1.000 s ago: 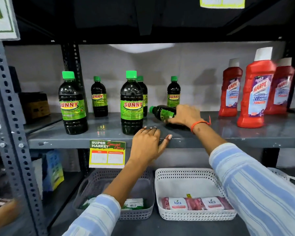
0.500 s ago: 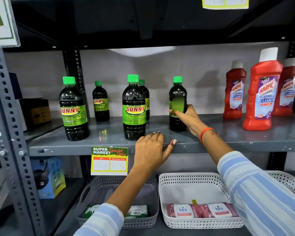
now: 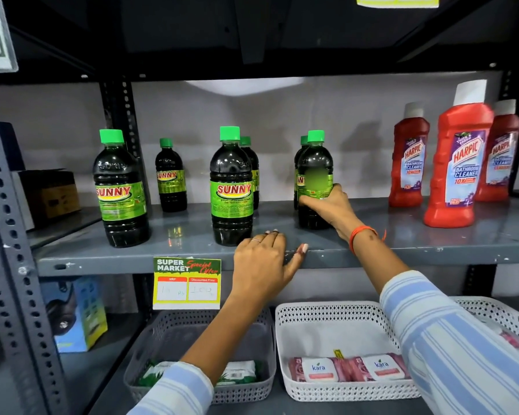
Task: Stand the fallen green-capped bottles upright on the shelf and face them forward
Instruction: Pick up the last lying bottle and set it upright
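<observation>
Six dark, green-capped plastic bottles [image 3: 120,187] stand upright on the grey metal shelf [image 3: 432,241]; the left hand [image 3: 261,262] rests loose-fingered on its front edge, and the right hand [image 3: 327,208] wraps its grip round the rightmost bottle [image 3: 315,172] (label blurred) low down.

A yellow price card [image 3: 187,283] hangs at centre. Far up and right of it stand three red cleaner bottles with white caps, one in front [image 3: 456,163] and two behind [image 3: 409,157] [image 3: 502,154]. Just below the card sits a grey basket [image 3: 177,327] holding green-and-white packets [image 3: 237,372]; right of that is a white basket [image 3: 327,313] with pink packets [image 3: 351,369] lying flat. Down and left of the card stands a blue box [image 3: 78,316], and up and left of it a dark carton [image 3: 51,193].
</observation>
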The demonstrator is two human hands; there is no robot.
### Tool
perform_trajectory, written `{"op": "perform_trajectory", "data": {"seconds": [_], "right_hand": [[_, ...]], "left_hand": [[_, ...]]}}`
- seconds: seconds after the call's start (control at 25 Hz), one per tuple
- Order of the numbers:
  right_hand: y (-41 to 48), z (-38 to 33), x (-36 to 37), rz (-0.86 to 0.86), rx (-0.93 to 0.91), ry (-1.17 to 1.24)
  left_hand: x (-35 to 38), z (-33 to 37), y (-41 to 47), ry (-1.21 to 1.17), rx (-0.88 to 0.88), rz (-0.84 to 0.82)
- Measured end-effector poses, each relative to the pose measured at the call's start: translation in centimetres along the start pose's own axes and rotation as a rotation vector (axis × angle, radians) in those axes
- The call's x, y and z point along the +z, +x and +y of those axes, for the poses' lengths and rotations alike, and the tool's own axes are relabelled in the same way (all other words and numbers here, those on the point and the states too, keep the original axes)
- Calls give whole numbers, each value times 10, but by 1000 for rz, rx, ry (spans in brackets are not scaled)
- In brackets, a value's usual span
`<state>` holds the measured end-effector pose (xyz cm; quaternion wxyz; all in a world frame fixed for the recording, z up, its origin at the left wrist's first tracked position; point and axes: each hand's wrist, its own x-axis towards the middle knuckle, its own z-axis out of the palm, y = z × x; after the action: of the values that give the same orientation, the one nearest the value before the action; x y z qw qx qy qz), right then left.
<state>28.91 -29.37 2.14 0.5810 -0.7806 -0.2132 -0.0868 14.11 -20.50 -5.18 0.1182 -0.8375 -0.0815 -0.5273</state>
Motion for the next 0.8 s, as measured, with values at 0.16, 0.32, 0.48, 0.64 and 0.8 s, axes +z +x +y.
{"op": "perform_trajectory", "data": {"seconds": [0.16,0.32,0.48,0.64,0.8], "right_hand": [[-2,3,-3,24,-26,-67],[0,5,-3,-41,8,15],[11,11,3,-11,7,-45],[-2,1,-1,9,-5,-48],[-5,3,-5,-39,-12,-34]], "left_hand": [[1,1,-1,-6,-10,-12],[0,2,0,-9,-17,-13],[0,2,-1,-16,-25,-20],[1,2,0,-24,-26,-27],[1,2,0,-23,-21,-29]]}}
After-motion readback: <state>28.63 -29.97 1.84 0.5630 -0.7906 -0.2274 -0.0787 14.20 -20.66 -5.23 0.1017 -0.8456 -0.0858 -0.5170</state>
